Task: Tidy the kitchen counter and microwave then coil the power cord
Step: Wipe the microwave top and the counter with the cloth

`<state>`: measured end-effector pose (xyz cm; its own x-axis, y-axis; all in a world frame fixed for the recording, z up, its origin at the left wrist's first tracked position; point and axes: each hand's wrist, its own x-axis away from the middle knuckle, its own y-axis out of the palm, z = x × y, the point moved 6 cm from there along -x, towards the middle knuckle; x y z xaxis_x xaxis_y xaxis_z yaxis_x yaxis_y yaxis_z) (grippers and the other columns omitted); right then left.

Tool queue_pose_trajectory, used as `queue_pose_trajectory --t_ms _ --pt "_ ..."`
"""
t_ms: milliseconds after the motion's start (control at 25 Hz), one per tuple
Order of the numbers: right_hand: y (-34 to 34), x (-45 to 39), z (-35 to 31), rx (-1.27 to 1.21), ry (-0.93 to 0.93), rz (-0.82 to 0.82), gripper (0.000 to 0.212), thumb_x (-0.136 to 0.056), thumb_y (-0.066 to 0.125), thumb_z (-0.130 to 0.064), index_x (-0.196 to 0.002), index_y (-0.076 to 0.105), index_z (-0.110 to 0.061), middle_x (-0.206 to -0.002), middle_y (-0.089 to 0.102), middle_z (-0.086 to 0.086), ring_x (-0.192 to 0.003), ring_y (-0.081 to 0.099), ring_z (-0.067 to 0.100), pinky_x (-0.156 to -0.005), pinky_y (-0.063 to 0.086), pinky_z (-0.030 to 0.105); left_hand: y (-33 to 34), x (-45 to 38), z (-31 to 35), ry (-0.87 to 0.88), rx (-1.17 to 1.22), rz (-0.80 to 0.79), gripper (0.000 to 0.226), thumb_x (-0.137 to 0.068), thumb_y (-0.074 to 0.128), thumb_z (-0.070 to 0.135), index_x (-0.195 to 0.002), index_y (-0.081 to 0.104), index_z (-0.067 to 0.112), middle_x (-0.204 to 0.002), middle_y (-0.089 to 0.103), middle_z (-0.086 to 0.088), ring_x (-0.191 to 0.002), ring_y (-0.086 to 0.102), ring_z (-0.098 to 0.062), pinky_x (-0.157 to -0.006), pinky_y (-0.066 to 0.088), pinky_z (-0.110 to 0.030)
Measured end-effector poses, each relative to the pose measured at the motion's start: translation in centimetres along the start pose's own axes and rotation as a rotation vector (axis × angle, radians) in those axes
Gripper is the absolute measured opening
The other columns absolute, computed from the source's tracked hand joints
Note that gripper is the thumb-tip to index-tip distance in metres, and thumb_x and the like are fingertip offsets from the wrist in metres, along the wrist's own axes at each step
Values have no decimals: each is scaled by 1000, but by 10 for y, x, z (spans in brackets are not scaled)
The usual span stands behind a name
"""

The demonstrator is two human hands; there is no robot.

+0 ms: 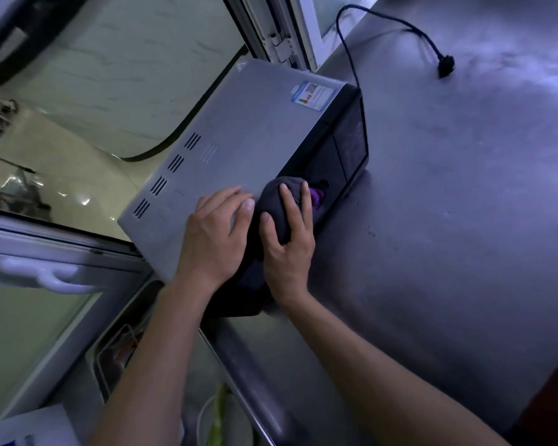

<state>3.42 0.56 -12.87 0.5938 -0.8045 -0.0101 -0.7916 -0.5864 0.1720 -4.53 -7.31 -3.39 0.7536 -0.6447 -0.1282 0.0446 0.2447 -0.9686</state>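
A dull steel desk (pixel 448 220) runs along a window, with pale marbled wall panels and a white window frame (pixel 284 30) behind it. On the desk stands a microwave (pixel 239 133), its grey top towards the camera and its black glass front (pixel 348 146) facing right. A small coloured sticker (pixel 313 96) sits near the far corner of the top, and rows of vent slots (pixel 166 177) run along its left edge.

The left hand (pixel 213 239) lies on the near part of the microwave top, fingers bent and spread, fingertips pressing on the metal; it holds nothing. Just beside it, touching at the thumb, the right hand (pixel 287 239) grips a bunched dark cloth (pixel 279 191) at the top front edge of the microwave, fingers curled over the bundle. A bit of purple (pixel 316 196) shows past the fingertips; whether it belongs to the cloth I cannot tell. More dark cloth hangs below both wrists.

The black power cord (pixel 351 53) rises from behind the microwave, loops over the desk and ends in a plug (pixel 445 66) lying loose on the steel, well apart from the hands, uncoiled.

At the lower left a sink (pixel 161 365) is set into the desk, and a white window handle (pixel 42 275) shows at the left
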Motion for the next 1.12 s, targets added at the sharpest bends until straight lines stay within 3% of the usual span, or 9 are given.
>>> queue_pose_trajectory --t_ms 320,480,560,920,1120 --pt "-51 -139 -9 -23 59 91 48 -92 65 -28 -139 57 -29 -159 35 -3 -138 31 -8 -112 21 8 31 -75 66 54 -15 -26 44 -102 38 41 -127 65 16 -132 62 -4 -122 52 -23 -106 42 -38" --pt "-67 -178 -5 -119 151 185 45 -93 63 -26 -138 58 -27 -152 45 -5 -136 37 -6 -119 27 26 36 -80 75 41 -16 -12 43 -102 38 40 -126 65 16 -132 61 -2 -121 52 -22 -104 43 -40" --pt "-70 -178 -4 -146 184 208 45 -94 62 -26 -138 57 -25 -149 49 -7 -133 38 -9 -119 29 29 35 -75 73 42 -19 -10 42 -102 39 38 -127 65 15 -134 60 -3 -123 52 -22 -105 42 -38" --pt "-37 -51 38 -164 335 182 46 -93 63 -31 -138 57 -27 -148 50 -10 -138 40 -1 -119 30 29 13 9 32 -1 -15 -38 47 -104 33 41 -132 61 16 -139 57 1 -130 46 -14 -110 38 -34" --pt "0 56 59 -166 346 176 46 -91 65 -27 -136 59 -23 -146 52 -8 -136 44 1 -118 33 33 -3 82 -7 11 -45 -53 47 -103 35 36 -137 57 11 -144 53 -4 -133 45 -19 -112 37 -42"
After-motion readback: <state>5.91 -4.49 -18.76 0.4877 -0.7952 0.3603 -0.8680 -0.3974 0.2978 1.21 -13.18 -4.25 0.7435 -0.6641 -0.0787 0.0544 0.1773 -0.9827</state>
